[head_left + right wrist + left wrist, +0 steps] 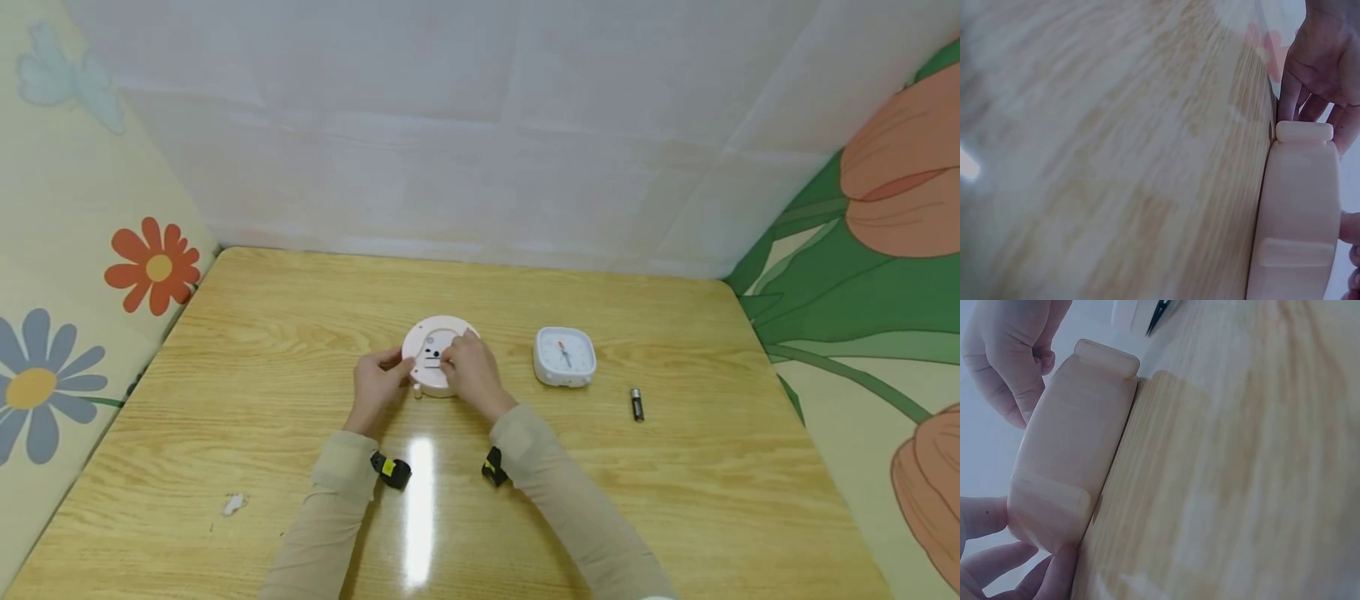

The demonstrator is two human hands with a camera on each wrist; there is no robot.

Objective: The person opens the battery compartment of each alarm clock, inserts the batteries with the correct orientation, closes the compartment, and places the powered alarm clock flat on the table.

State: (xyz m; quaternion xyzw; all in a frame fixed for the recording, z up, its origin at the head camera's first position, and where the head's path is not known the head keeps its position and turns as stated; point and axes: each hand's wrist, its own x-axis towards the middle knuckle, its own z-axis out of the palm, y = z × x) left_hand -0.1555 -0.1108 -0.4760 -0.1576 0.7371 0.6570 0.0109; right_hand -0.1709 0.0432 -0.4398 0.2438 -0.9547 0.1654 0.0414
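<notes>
Towards the bench's (750, 467) far edge, our left hand (375, 385) pinches the pink clock (416, 337) by its rim while our right hand (474, 371), its grip unclear, meets the back (444, 339), likely a battery step, the next move calling for firm bracing.

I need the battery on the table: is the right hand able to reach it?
Probably yes: the right hand has a free way around the white clock's near side to the battery.

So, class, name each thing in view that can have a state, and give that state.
Pink round case, back side up
White clock, lying face up
Battery, lying loose on the table
Left grip, holding the case's edge
Right grip, bent over the case's back
</notes>
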